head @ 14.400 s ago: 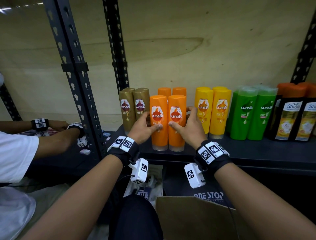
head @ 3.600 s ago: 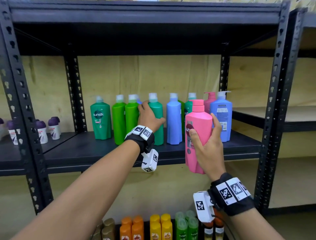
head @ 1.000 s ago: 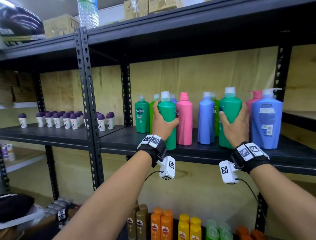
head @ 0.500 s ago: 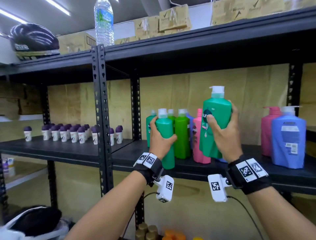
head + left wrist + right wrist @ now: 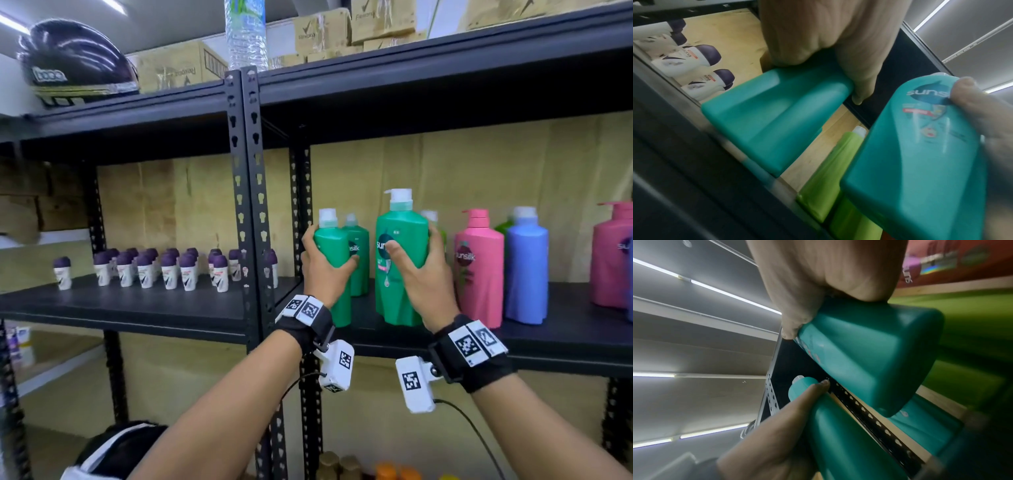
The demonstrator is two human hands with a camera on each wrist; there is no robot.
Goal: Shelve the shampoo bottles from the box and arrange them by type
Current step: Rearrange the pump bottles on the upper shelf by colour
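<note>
Your left hand point(image 5: 325, 270) is wrapped around a teal bottle point(image 5: 334, 274) at the left end of the shelf point(image 5: 565, 339), just right of the black upright point(image 5: 250, 205). Its base looks to be on the shelf board, so you seem to be steadying it or nudging it toward the upright to open a gap. Your right hand point(image 5: 419, 277) grips a bigger teal pump bottle point(image 5: 400, 260), thumb across the label and fingers behind. In the right wrist view its base point(image 5: 890, 369) appears tilted and clear of the board, though blur makes that unsure.

Holding both teal bottles together makes sense for sorting by type: a 3rd teal one point(image 5: 358, 260) stands just behind the left bottle, so the pump bottle likely belongs beside them. Right of the pump bottle stand a pink bottle point(image 5: 479, 270) and a blue one point(image 5: 525, 270), with light green ones point(image 5: 830, 170) behind. Left of the upright sit rows of small purple-capped roll-ons point(image 5: 154, 270), a separate product. The box is not in view.
</note>
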